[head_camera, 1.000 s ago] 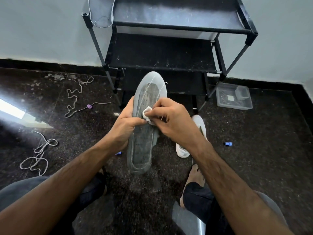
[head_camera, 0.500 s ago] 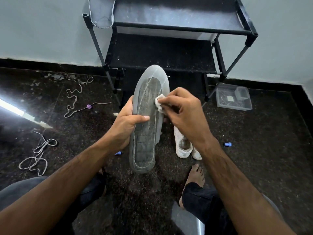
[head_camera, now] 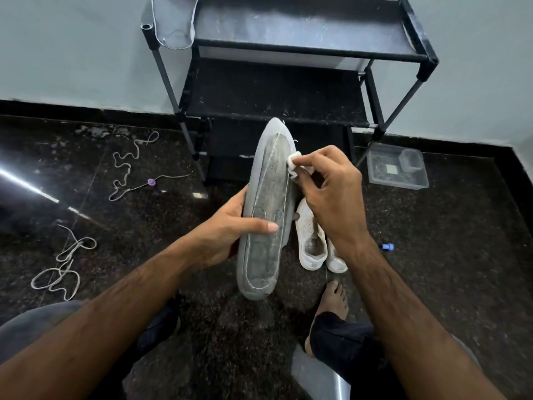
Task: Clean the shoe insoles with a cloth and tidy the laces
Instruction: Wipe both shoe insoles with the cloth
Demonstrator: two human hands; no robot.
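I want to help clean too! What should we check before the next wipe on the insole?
1. Left hand grips the insole firmly: ok.
2. Cloth pinched in the right hand: ok.
3. Cloth touching the insole's edge: ok.
4. Insole clean: not ok, grey dirt still shows along it.
5. Laces tidy: not ok, they lie loose on the floor.
6. Second insole on the rack clean: cannot tell.

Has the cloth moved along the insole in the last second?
Yes. The cloth has gone up the insole, toward its toe end by the rack.
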